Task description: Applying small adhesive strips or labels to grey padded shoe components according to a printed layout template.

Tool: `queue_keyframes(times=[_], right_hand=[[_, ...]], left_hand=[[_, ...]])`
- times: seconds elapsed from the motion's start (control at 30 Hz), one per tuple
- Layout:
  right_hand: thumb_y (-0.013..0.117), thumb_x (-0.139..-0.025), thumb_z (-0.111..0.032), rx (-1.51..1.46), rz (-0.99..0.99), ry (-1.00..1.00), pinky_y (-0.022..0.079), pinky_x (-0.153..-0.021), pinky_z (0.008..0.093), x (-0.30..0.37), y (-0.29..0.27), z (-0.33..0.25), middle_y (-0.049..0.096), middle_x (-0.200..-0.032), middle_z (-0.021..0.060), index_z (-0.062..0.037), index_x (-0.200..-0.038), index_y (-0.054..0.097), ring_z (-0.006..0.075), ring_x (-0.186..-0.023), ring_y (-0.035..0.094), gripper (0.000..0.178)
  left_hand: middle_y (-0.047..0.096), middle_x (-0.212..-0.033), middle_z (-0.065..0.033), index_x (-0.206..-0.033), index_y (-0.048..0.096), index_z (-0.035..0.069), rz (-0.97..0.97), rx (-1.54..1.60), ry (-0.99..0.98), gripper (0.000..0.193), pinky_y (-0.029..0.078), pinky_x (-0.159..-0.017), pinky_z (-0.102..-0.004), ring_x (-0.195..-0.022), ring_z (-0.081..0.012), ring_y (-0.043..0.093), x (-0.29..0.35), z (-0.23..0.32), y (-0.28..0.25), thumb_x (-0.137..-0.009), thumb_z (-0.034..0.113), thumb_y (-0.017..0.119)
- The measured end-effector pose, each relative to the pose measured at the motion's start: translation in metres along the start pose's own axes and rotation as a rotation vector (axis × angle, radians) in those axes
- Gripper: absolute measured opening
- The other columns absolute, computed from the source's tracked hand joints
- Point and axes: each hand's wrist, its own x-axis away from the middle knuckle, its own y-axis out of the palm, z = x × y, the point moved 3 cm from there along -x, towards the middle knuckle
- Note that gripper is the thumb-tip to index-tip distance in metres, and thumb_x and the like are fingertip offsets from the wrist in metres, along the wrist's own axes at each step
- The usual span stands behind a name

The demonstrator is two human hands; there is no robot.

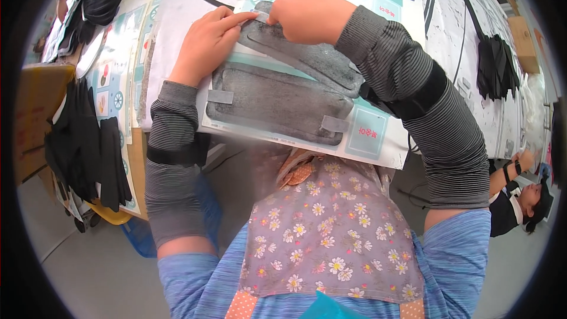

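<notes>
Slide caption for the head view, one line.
Left hand and right hand at the left end of one grey panel, a second grey panel nearer the apron.

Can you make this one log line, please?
left hand: at left end of upper dark pad; right hand: same end; lower dark pad: on printed sheet

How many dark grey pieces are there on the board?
2: the near piece, by the apron; the far piece, at the left hand and right hand. Others may be hidden underneath.
</notes>
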Motion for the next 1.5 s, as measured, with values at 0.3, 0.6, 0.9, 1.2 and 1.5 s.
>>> queue_keyframes(times=[0.3, 0.6, 0.9, 1.2, 1.5], right_hand=[[0.064, -0.089, -0.018, -0.528, 0.526, -0.229, 0.056, -0.069, 0.0402, 0.086, -0.022, 0.027, 0.069, -0.093, 0.014, -0.0005, -0.106, 0.069, 0.0263, -0.072, 0.066, 0.025], [0.068, -0.087, -0.015, -0.885, 0.36, 0.503, 0.051, -0.067, 0.0331, 0.184, 0.059, 0.074, 0.067, -0.08, 0.0104, 0.0026, -0.088, 0.066, 0.0203, -0.073, 0.065, 0.017], [0.067, -0.085, -0.018, -0.718, 0.303, 0.512, 0.053, -0.074, 0.0401, 0.173, 0.07, 0.058, 0.068, -0.088, 0.0145, -0.0009, -0.086, 0.066, 0.0322, -0.082, 0.066, 0.017], [0.067, -0.082, -0.017, -0.611, 0.464, 0.497, 0.054, -0.074, 0.0448, 0.17, 0.083, 0.06, 0.069, -0.085, 0.0147, -0.0014, -0.082, 0.068, 0.0357, -0.082, 0.066, 0.016], [0.068, -0.079, -0.02, -0.978, 0.433, 0.504, 0.053, -0.066, 0.0357, 0.168, 0.077, 0.059, 0.066, -0.075, 0.0123, 0.0015, -0.08, 0.064, 0.0229, -0.067, 0.065, 0.022]], left_hand=[[0.061, -0.095, -0.0084, -0.122, 0.07, 0.005, 0.018, 0.212, -0.103, 0.033, 0.046, -0.082, -0.0324, -0.089, -0.0209, 0.058, 0.01, -0.004, -0.004, -0.097, 0.012, 0.05], [0.064, -0.09, -0.0034, -0.102, 0.072, 0.001, 0.46, 0.367, -0.113, 0.016, 0.041, -0.07, -0.0235, -0.078, -0.0098, 0.052, 0.024, -0.005, -0.048, -0.096, 0.006, 0.058], [0.068, -0.091, -0.0023, -0.097, 0.072, 0.006, -0.093, -0.018, 0.207, 0.018, 0.046, -0.076, -0.0365, -0.081, -0.0246, 0.061, 0.084, 0.203, 0.013, -0.08, 0.008, 0.074], [0.065, -0.105, -0.0028, -0.11, 0.071, 0.007, -0.123, -0.167, 0.133, 0.027, 0.043, -0.082, -0.0378, -0.094, -0.0225, 0.059, 0.085, 0.228, 0.055, -0.084, 0.016, 0.073], [0.067, -0.106, -0.0034, -0.108, 0.071, 0.006, -0.095, -0.211, 0.04, 0.027, 0.043, -0.082, -0.0385, -0.096, -0.024, 0.06, 0.087, 0.23, 0.06, -0.085, 0.022, 0.074]])
